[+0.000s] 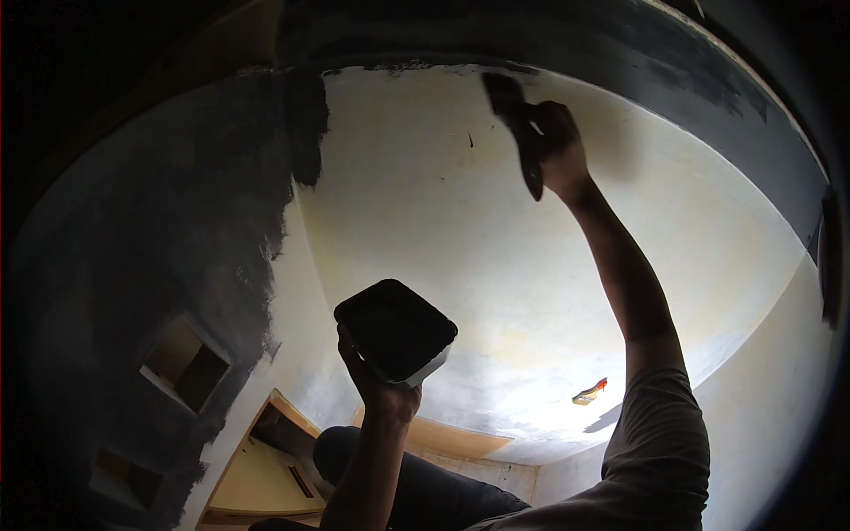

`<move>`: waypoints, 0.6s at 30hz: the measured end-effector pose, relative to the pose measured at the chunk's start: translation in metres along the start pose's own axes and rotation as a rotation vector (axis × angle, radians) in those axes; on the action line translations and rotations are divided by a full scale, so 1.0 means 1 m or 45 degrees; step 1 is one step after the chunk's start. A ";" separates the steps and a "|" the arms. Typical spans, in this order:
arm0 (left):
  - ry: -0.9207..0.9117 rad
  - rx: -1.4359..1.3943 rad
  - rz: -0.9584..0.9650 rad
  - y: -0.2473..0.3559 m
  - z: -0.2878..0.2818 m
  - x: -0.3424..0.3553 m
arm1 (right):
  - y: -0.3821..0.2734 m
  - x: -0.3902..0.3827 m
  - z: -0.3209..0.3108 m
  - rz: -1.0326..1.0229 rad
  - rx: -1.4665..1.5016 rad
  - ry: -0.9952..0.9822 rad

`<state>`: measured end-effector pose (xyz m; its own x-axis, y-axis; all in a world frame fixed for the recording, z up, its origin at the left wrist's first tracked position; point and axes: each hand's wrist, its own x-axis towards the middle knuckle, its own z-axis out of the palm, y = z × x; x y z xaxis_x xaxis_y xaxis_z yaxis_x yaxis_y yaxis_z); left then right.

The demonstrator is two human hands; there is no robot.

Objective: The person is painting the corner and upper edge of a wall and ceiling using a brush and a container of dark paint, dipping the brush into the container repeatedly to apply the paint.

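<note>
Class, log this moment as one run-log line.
left hand: holds paint tub | right hand: brush on pale wall | black paint: left wall, top band

brush [506,96] bristles blur against the wall [425,195]; tray [396,329] hides the left fingers; small orange thing [590,392] too small to tell.

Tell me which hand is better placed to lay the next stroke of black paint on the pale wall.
Right. The right hand has its grip on the black paintbrush, bristles up at the pale wall near its black top edge. The left hand is lower, holding the square black paint tub.
</note>
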<state>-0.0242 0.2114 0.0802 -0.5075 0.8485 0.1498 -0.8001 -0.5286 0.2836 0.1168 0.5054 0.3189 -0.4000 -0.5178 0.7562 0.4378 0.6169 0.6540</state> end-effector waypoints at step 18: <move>-0.089 -0.050 0.008 -0.022 0.011 -0.014 | -0.019 0.096 0.146 -0.130 0.207 -0.266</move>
<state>0.0041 0.2117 0.0818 -0.4902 0.8440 0.2174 -0.8095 -0.5334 0.2454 -0.0473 0.5300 0.3761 -0.6003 -0.4589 0.6551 0.2585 0.6638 0.7018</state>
